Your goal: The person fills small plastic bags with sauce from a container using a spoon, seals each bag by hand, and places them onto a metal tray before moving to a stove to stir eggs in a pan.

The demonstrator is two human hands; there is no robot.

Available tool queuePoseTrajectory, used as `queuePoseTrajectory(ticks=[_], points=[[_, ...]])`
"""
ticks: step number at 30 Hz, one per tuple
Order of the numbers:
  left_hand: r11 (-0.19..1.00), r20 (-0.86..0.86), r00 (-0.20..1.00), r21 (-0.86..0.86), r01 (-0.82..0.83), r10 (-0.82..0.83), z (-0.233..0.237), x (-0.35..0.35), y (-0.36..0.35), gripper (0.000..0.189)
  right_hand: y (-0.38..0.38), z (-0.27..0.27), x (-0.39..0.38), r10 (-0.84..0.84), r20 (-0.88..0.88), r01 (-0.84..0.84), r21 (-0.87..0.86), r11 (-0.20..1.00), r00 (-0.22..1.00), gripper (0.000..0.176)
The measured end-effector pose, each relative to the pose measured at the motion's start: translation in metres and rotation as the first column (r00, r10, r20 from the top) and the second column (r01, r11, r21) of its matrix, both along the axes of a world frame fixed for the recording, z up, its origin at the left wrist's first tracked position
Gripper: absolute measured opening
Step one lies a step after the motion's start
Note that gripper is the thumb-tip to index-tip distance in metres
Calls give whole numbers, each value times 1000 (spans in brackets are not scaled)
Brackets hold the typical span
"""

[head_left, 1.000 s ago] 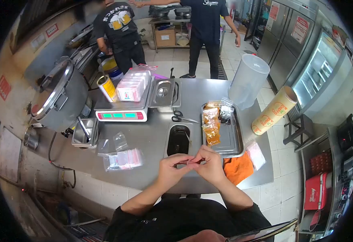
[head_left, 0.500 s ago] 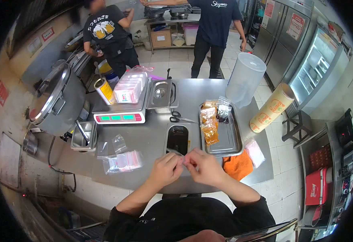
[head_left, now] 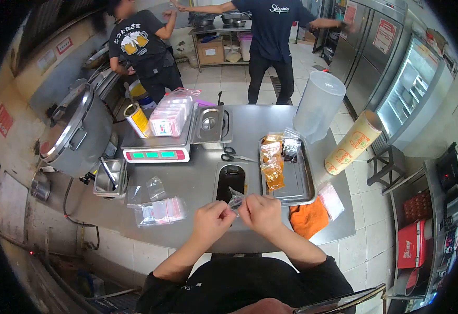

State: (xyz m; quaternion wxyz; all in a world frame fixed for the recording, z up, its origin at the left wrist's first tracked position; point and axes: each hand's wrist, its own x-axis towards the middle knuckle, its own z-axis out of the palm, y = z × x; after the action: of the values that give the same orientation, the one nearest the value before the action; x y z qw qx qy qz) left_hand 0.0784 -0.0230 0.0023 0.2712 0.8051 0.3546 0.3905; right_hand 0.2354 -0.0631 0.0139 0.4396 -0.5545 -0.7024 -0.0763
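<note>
A small clear plastic bag (head_left: 235, 199) is pinched between my two hands, above the near end of a metal container of dark liquid (head_left: 231, 181). My left hand (head_left: 211, 218) is closed on the bag's left side. On its right side, the fingers of my right hand (head_left: 262, 213) are closed too. Right of the container, a metal tray (head_left: 301, 184) bears several orange-filled packets (head_left: 272, 166) and a dark-filled packet (head_left: 291, 144). Flat on the table to the left lies a pack of clear bags (head_left: 162, 210).
Scissors (head_left: 234, 155) lie behind the liquid container. A scale (head_left: 155, 153) carries a large pack of bags (head_left: 171, 116) and a yellow can (head_left: 137, 121). An orange cloth (head_left: 309, 217) rests at right. Two people (head_left: 140, 49) stand beyond the table.
My hands have turned knuckles-up, and more of the clear bag shows between them. Across the table, the person at right has swung an arm out toward the fridge.
</note>
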Motion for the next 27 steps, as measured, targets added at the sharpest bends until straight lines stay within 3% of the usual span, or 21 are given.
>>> queuePoseTrajectory(ticks=[1,3,4,6,7,8,9,10,11,12,13,15,17,19,20,21,22,23,24,27], points=[[1000,-1,1000,-2,-2,2,0,0,-1,7,-1,0,-2,2,-1,-2,-2,1000,1000,21],[921,79,991,-384,-70,108,3,2,2,12,0,-1,-6,53,26,-53,-18,998,998,19],[922,76,991,-381,-71,108,4,4,3,12,0,-2,-8,54,23,-53,-16,998,998,19],[944,313,900,-225,-242,305,8,8,5,12,-2,-4,-11,113,18,-113,-9,994,993,20],[943,312,899,-227,-244,307,15,1,8,12,-2,-3,-8,115,19,-115,-12,993,993,20],[986,61,989,89,-140,135,26,-13,12,17,-1,-3,-2,97,12,-95,-105,990,995,18],[933,-240,970,355,60,29,33,-22,15,22,0,-2,1,76,6,-73,-196,978,997,17],[933,-239,970,356,59,30,33,-22,14,22,-1,-1,-1,77,7,-74,-194,978,997,17],[926,-203,977,354,135,-65,31,-23,10,29,-4,2,-4,97,-287,-188,-307,933,953,13],[912,-167,973,353,210,-159,28,-25,5,35,-7,1,-7,68,-558,-325,-376,868,827,10],[912,-169,973,352,210,-159,16,-28,2,35,-10,-4,-11,67,-560,-326,-376,867,826,10],[897,-35,998,439,55,-44,-14,-33,-1,45,-13,-15,-17,115,-721,-543,-395,741,683,7],[913,-8,998,404,59,-61,-23,-48,1,49,-15,-11,-11,116,-687,-563,-473,677,717,8],[928,23,997,367,65,-78,-26,-67,9,52,-9,-5,1,208,-674,-510,-287,811,709,26],[964,45,999,265,10,-23,-27,-76,15,56,2,-2,10,346,-444,-483,-244,841,826,49],[986,64,997,157,-46,37,-29,-81,18,60,5,-9,8,347,-443,-486,-251,837,827,49],[987,68,997,150,-51,41,-33,-81,20,60,7,-23,5,424,-207,-471,-324,821,882,53],[998,119,992,23,-54,50,-38,-81,21,64,8,-39,0,488,34,-438,-390,810,872,57],[993,167,984,-105,-46,63,-43,-82,23,68,9,-52,-6,491,99,-402,-448,799,866,52],[990,106,992,-134,-53,67,-53,-85,30,73,23,-66,0,449,158,-348,-430,833,880,41]])
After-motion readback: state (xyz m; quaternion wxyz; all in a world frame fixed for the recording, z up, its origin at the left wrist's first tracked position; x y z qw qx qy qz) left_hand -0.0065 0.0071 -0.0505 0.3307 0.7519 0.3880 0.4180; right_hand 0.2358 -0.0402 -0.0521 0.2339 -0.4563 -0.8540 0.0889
